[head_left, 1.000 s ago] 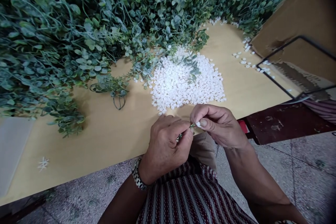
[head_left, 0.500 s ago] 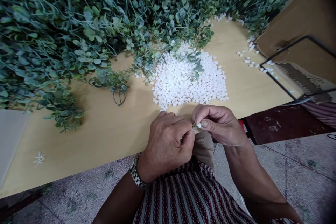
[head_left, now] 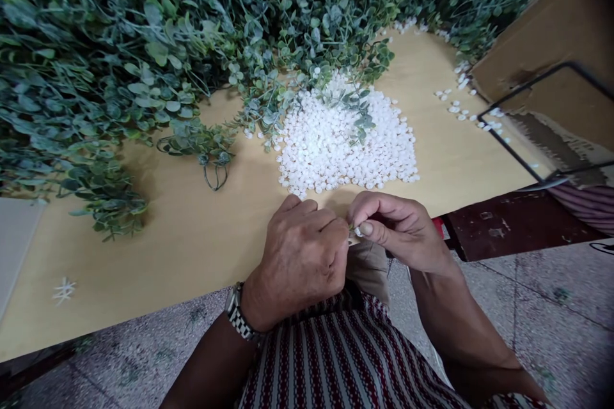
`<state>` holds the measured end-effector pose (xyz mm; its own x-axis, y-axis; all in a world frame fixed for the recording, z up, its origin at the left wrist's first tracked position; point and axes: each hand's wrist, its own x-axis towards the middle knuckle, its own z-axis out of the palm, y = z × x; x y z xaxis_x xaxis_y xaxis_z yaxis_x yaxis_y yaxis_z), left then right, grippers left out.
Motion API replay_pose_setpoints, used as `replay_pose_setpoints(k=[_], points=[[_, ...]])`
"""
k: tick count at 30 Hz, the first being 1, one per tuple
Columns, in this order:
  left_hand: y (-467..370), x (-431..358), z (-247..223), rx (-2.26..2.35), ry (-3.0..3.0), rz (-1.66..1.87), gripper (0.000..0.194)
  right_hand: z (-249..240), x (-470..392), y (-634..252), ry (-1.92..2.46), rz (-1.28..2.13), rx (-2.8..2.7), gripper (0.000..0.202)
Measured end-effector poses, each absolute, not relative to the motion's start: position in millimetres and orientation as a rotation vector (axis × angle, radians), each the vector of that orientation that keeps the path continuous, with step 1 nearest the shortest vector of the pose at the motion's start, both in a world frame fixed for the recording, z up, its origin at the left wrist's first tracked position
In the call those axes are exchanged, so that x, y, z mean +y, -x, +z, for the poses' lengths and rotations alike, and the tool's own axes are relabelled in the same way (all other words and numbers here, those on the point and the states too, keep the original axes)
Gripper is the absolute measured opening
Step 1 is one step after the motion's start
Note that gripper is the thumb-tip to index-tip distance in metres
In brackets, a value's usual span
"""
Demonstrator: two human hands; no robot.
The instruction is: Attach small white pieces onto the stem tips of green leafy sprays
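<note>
In the head view, my right hand (head_left: 403, 230) pinches a small white bead-like piece (head_left: 357, 231) between thumb and forefinger. Close against it, my left hand (head_left: 302, 249) is closed in a fist, with a watch on the wrist. A bit of thin green stem (head_left: 352, 228) shows between the two hands, coming from the left fist; the rest of it is hidden by the fingers. Just beyond my hands lies a large pile of white pieces (head_left: 345, 147) of the same sort, with a leafy sprig (head_left: 359, 112) on top.
Artificial green foliage (head_left: 215, 32) is heaped along the back of the tan table (head_left: 192, 255). A small tied bunch (head_left: 204, 144) lies left of the pile, and a white spiky piece (head_left: 64, 291) near the left edge. A cardboard box (head_left: 551, 45) and black wire frame (head_left: 520, 86) stand right.
Both hands stay together near the table edge. My left hand has turned slightly and shifted a little left; the white piece at my right fingertips now sits closer to the left fist.
</note>
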<state>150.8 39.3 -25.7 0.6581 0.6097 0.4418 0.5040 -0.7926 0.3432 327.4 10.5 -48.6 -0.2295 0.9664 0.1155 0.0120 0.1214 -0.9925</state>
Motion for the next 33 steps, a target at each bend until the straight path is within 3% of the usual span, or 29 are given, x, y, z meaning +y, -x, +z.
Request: replay_pose_setpoints(k=[33], points=[[-152,41,-38,0.851,-2.613,0.933,0.027,-52,11,-323,0.974,1.172,-1.460,0.006]])
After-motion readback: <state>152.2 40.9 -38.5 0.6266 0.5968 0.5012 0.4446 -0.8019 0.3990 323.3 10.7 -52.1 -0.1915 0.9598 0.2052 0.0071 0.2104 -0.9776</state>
